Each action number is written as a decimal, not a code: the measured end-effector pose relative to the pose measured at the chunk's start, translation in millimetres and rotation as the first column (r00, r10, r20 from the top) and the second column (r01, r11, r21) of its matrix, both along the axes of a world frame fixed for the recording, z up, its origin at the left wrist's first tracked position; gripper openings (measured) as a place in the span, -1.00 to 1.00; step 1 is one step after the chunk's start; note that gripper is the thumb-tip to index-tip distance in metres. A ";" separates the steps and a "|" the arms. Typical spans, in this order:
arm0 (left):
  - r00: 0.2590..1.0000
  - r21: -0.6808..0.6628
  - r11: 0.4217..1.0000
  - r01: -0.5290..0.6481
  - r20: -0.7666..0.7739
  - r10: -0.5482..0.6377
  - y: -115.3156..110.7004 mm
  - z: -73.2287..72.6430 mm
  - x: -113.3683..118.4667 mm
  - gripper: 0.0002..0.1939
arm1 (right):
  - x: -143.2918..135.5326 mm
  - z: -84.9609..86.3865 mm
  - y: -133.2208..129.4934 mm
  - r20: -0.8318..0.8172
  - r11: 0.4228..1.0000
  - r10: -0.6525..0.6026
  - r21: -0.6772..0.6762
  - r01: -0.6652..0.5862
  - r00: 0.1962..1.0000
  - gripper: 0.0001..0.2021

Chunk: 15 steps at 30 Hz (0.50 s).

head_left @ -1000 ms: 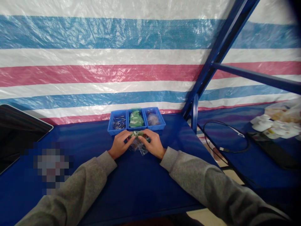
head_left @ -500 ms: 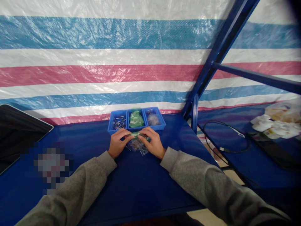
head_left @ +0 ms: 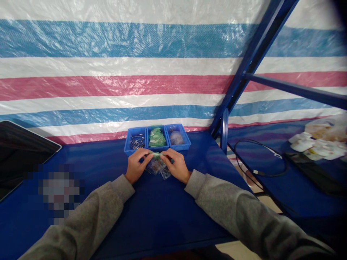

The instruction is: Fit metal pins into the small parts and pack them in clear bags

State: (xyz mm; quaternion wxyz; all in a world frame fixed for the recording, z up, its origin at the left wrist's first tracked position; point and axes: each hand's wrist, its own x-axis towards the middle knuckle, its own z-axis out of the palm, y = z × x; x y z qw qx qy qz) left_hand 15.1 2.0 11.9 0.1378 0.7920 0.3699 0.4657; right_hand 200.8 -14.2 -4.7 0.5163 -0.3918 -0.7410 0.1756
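Note:
Between my two hands is a small green packet (head_left: 157,154), pinched at its left end by my left hand (head_left: 137,164) and at its right end by my right hand (head_left: 176,164). Just below it, clear plastic bags (head_left: 158,168) with small parts lie on the blue table (head_left: 162,209). Behind my hands stand three joined blue bins: the left bin (head_left: 126,142) holds metal pieces, the middle one green packets (head_left: 157,137), the right one clear bags (head_left: 176,138).
A dark screen (head_left: 21,155) stands at the left, near a pixelated patch. Blue frame bars (head_left: 238,83) rise at the right. Beyond them are a black cable (head_left: 260,175), white items (head_left: 320,146) and a dark flat object (head_left: 311,173). A striped sheet (head_left: 116,85) hangs behind.
The green packet looks flatter and narrower between my fingers, and my fingertips have shifted slightly. The bins and the bags on the table have stayed in place.

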 end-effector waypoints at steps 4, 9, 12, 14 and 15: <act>0.999 0.065 0.997 0.042 -0.009 -0.041 1.8 -2.1 0.0 -0.87 | 0.6 1.4 0.3 -0.007 1.000 -0.010 0.008 0.010 1.000 -0.82; 0.999 0.069 0.996 0.052 -0.010 -0.051 2.3 -3.5 0.0 -0.88 | -1.2 0.7 0.8 -0.029 0.999 -0.015 0.029 0.016 0.999 -0.81; 0.999 0.032 0.999 0.031 -0.035 -0.030 2.2 -3.9 -0.2 -0.87 | -1.4 -0.1 0.4 -0.057 0.999 -0.033 0.034 0.035 0.998 -0.81; 0.999 0.021 1.000 0.012 -0.052 -0.011 2.3 -4.7 -0.3 -0.86 | -1.1 -0.5 0.1 -0.071 0.998 -0.046 0.027 0.048 0.996 -0.82; 0.998 0.024 1.000 0.002 -0.056 -0.001 2.3 -5.2 -0.4 -0.85 | -0.8 -0.6 0.0 -0.074 0.999 -0.047 0.020 0.049 0.996 -0.83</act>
